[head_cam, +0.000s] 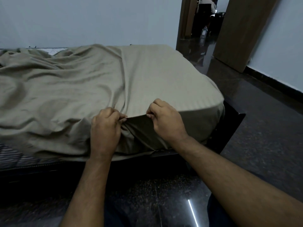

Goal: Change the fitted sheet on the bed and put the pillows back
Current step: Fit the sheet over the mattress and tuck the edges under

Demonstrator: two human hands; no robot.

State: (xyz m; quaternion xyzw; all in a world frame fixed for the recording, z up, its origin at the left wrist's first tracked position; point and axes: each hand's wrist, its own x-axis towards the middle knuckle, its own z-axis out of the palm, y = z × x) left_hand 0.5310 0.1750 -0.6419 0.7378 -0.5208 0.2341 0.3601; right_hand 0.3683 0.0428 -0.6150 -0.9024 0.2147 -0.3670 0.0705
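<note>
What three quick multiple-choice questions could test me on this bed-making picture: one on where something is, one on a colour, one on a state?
1. Where do both hands hold the sheet?
A. at the near edge of the mattress
B. at the far edge by the wall
C. on the floor

2. What colour is the sheet?
A. bright red
B. dull beige
C. navy blue

3. How does the sheet lie on the left part of the bed?
A. smooth and tucked
B. folded in a neat stack
C. loose and wrinkled

Answers:
1. A: the left hand and right hand pinch the sheet at the near edge.
2. B: the cloth is beige all over.
3. C: folds bunch there, and the striped mattress shows uncovered.
</note>
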